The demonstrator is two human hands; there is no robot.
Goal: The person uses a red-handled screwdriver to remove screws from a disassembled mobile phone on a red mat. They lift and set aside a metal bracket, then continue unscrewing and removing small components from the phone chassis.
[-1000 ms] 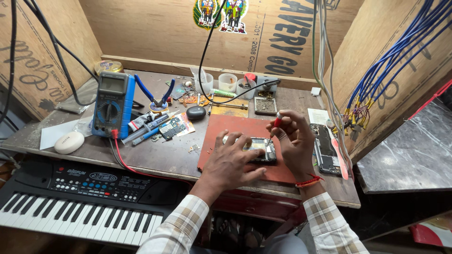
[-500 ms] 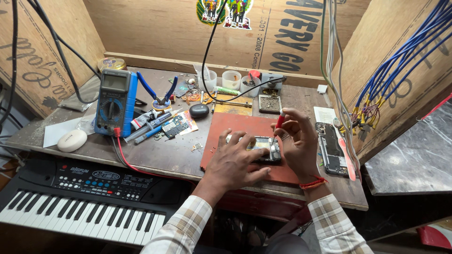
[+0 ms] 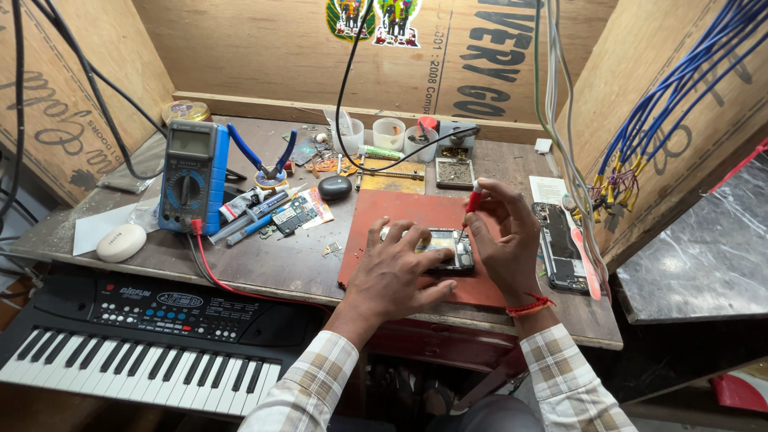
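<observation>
Opened phone (image 3: 445, 249): back cover off, circuit side up, lying flat on the red work mat (image 3: 408, 214) at the front middle of the wooden bench (image 3: 264, 260). Left hand (image 3: 396, 276) lies over the phone's left end, fingers spread and pressing down on it, pinning it to the mat rather than lifting it. Right hand (image 3: 504, 236) sits at the phone's right end, thumb and forefingers pinched around a small red-handled screwdriver (image 3: 473, 202), held nearly upright with its tip down at the phone's upper right corner.

Containers, back row of bench: three small translucent plastic cups. The left cup (image 3: 350, 134) has a thin stick standing in it. The middle cup (image 3: 389, 132) shows nothing I can make out inside. The right cup (image 3: 419, 142) holds dark small bits; cannot tell what kind. Just in front, a shallow square tray (image 3: 454, 173) with a scatter of tiny parts, likely screws. A round yellow tin (image 3: 185, 111) stands at the far left corner, contents hidden.

Other items: blue multimeter (image 3: 190, 175) lying on the left, red lead trailing off the front edge. Blue-handled pliers (image 3: 268, 158) next to it. Black oval mouse-shaped object (image 3: 334, 187) near the mat's upper left corner. Second opened phone (image 3: 560, 244) to the right of the mat. White oval case (image 3: 121, 242) at the left edge. Electronic keyboard (image 3: 144, 336) below the bench front.
</observation>
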